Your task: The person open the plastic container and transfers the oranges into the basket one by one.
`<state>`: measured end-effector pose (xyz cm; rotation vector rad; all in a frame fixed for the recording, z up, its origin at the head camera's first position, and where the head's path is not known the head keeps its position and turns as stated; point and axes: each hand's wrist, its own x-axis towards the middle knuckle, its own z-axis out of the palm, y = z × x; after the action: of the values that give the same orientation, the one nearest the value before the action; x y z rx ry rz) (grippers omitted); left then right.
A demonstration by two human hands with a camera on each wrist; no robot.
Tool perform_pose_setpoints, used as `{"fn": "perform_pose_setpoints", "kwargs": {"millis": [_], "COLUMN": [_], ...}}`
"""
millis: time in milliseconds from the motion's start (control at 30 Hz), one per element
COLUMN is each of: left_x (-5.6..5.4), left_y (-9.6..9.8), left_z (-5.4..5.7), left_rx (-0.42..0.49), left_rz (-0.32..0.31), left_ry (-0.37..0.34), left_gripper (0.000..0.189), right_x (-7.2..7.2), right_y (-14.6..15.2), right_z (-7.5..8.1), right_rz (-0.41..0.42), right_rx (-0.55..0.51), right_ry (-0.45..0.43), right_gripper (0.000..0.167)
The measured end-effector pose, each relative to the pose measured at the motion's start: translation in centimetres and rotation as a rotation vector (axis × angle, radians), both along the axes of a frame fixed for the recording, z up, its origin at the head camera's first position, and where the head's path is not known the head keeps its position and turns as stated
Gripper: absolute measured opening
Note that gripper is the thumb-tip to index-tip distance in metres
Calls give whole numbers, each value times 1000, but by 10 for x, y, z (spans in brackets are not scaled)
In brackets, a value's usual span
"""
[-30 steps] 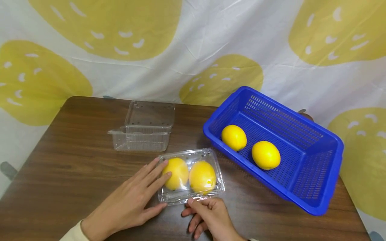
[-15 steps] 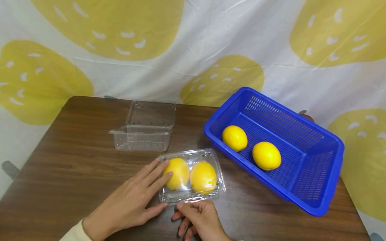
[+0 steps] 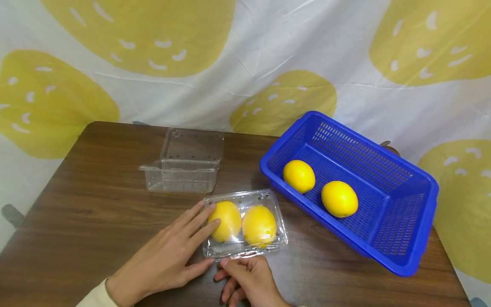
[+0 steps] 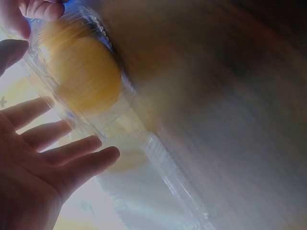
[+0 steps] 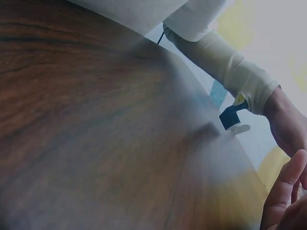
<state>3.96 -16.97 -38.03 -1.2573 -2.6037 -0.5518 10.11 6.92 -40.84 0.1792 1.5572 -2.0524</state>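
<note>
Slid a bit left along the near edge of the box (image 3: 283,226) since the earlier frame: just the right hand (image 3: 247,280), now close to the left thumb. No real shift in the left hand (image 3: 168,253). Got the box, closed, right at the left fingers, with two fruit (image 3: 260,226) showing through clear plastic. Straight and spread over there, resting on the box's left end and not wrapped round anything. Probably parked like that to stop the box skating about the desk (image 3: 92,204) under pressure from the other side.

As for the right fingers: curled under, with the thumb tip up at the near edge. Can't tell whether pinching the rim or only pressing along it. Looks like running that edge to me.

Beyond the left fingers, an open box (image 3: 180,181), lid (image 3: 193,144) flopped back, maybe for easy access from above. Farther out and right of the right fingers, the blue basket (image 3: 356,243) with two loose fruit (image 3: 339,199) inside. Likely angled that way to be handy while leaving elbow room.
</note>
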Motion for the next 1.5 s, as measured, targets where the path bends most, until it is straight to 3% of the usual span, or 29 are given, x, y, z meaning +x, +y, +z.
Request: {"fn": "perform_pose_setpoints", "kwargs": {"millis": [700,1067,1500], "left_x": [-1,-1,0], "left_y": [1,1,6], "left_z": [1,2,4], "left_rx": [37,33,-10], "left_rz": [-2,-4,22], "left_ry": [-9,-10,26], "left_gripper": [80,82,79], "right_x": [3,7,5], "right_y": [-15,-16,-19], "right_z": [0,-2,2], "right_rz": [-67,-153,-255], "right_rx": [-74,-67,-50], "right_ry": [-31,44,-19], "right_gripper": [38,51,35]}}
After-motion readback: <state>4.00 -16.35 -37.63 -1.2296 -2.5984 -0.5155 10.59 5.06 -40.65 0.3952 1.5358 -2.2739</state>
